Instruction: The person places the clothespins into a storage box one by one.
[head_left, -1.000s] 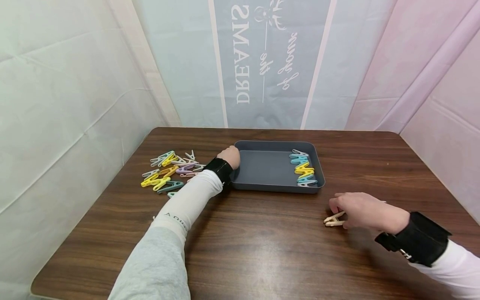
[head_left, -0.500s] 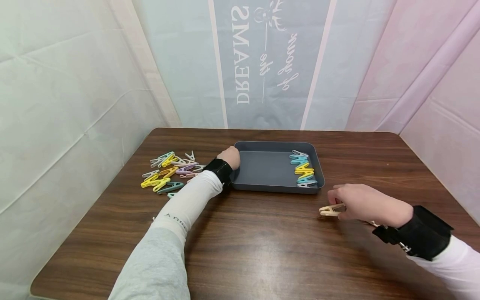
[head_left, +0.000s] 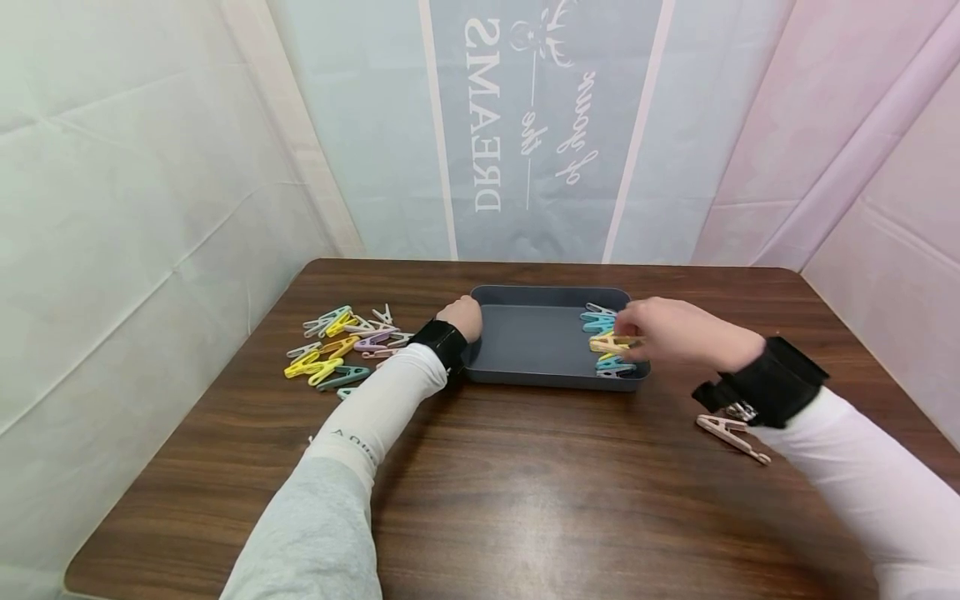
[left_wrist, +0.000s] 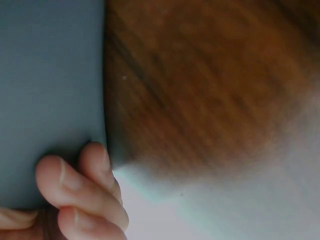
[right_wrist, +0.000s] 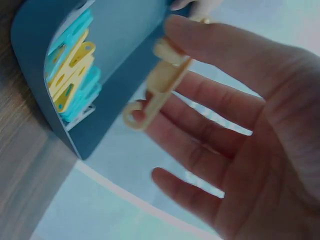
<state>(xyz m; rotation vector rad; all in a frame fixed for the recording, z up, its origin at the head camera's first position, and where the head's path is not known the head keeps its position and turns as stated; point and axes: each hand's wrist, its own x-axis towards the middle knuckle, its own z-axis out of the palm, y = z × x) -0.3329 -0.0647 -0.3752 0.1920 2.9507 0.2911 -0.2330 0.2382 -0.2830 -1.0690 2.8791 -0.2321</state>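
Observation:
My right hand (head_left: 675, 332) is over the right end of a dark grey tray (head_left: 528, 333). Between thumb and fingers it pinches a cream clothespin (right_wrist: 162, 82). Below it, light blue, yellow and grey clothespins (right_wrist: 75, 75) stand in a row along the tray's right wall, partly covered by the hand in the head view. The left hand (head_left: 461, 318) grips the tray's left wall, its fingertips (left_wrist: 70, 177) against the grey side. A pale pink clothespin (head_left: 727, 433) lies on the table beneath my right wrist.
Left of the tray, many clothespins (head_left: 322, 367) in yellow, green, purple, pink and grey lie loosely heaped on the brown wooden table (head_left: 487, 483). A printed cloth (head_left: 547, 125) hangs behind the table, with pale cloth on both sides.
Carrying the cream clothespin, my right hand has risen from the table and moved left and away to the tray, uncovering the pale pink clothespin. The left hand keeps its place.

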